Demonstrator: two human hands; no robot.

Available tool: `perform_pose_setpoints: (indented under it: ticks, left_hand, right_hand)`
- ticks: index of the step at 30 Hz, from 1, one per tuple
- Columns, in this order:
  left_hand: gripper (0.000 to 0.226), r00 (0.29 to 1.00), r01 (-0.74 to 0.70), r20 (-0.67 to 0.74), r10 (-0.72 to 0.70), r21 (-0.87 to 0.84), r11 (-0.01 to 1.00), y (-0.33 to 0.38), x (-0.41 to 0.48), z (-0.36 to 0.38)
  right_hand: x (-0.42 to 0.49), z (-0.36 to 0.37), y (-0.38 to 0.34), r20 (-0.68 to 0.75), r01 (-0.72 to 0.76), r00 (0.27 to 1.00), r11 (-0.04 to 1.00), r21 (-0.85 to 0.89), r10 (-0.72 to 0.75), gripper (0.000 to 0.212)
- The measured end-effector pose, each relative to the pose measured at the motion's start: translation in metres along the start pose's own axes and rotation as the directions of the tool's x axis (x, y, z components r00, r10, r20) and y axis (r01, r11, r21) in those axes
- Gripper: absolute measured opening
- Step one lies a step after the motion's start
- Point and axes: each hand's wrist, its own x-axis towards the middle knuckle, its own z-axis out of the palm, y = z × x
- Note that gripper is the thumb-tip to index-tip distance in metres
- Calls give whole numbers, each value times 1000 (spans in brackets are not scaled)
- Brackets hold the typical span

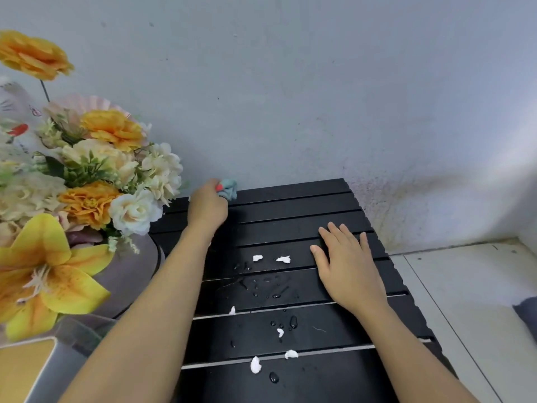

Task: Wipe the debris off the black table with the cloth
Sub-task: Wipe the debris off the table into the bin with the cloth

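Cloth (229,189): pale blue, bunched, at the far-left corner of the black slatted surface (293,225), close to the grey wall (290,82). Our left hand (207,206) is closed around it, fingers curled, only a wad showing past them. Debris: white scraps (255,365) scattered over the middle and near slats, with water droplets (293,321) among them, all well apart from the cloth. Our right hand (345,263) lies flat on the surface, fingers spread, holding nothing, just right of the two upper scraps. Artificial flower arrangement (96,170) stands just left of the surface, orange, cream and yellow blooms. Tiled floor (470,286) to the right.
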Motion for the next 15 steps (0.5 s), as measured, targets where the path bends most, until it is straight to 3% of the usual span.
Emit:
perform_pose_setpoints:
  ticks: [2,4,7,9,11,15]
  left_hand:
    - [23,994,104,24,-110,167,980,-6,5,13]
    - [26,995,97,-1,-100,256,962,3,-8,25]
    - [41,995,-104,27,101,172,980,17,-49,37]
    - [47,961,-246,149,233,79,966,19,-78,31]
    - [49,941,-241,228,251,-74,968,24,-86,13]
    - [37,991,-133,-23,131,-147,980,24,-25,5]
  right_hand:
    - [0,1,0,-2,1,1000,1000,3,-1,53]
    - [1,1,0,-1,-2,1000,1000,-9,2,53]
    - [1,1,-1,-5,-2,1000,1000,-17,2,53]
    - [1,1,-1,-9,-1,1000,1000,-11,1,53]
    - [0,0,0,-11,-1,1000,1000,-7,1,53]
    - [1,2,0,-20,0,1000,1000,8,0,53]
